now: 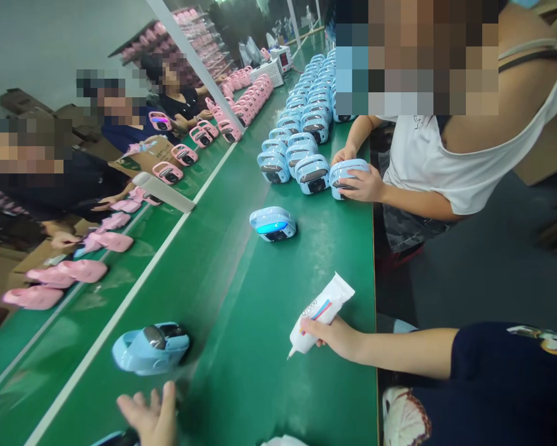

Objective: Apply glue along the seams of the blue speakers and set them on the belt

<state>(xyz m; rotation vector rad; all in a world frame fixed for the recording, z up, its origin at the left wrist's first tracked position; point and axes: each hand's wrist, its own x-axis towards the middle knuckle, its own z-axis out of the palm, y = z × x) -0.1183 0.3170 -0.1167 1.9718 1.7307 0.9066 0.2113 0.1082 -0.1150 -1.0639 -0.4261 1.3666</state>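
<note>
Well, we are gripping a white glue tube (320, 316) in our right hand (330, 337), its nozzle tilting down over the green workbench (259, 396). Our left hand (149, 416) is hovering wide open, fingers spread, just below a pale blue plastic casing (149, 349) lying on the bench.

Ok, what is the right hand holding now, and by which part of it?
The right hand grips a white glue tube by its body, near the nozzle end. The left hand is open and appears to hold nothing.
</note>
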